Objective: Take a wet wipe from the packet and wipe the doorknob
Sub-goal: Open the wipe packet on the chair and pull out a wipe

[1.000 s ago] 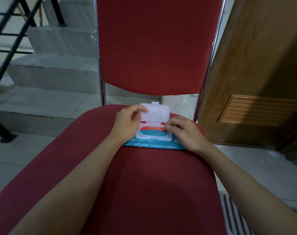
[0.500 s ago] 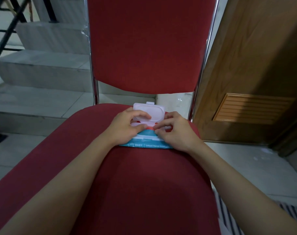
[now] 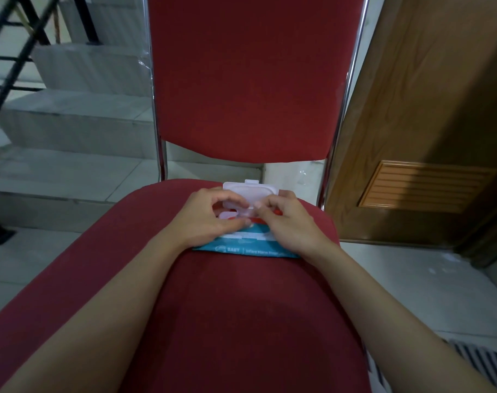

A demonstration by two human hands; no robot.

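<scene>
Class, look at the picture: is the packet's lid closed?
No, the white lid stands flipped open behind the packet while both hands work at the opening.

One head-worn wide view looks forward and down, close over the red chair seat (image 3: 241,321)

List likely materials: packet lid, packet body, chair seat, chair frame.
Lid: rigid white plastic, satin; moulded tab and crisp edges.
Wet wipe packet: soft printed film, probably plastic; teal with white lettering, lies flat.
Chair seat: red woven-looking fabric, matte, padded curve.
Chair frame: chromed metal tube by its mirror-bright highlights.
</scene>
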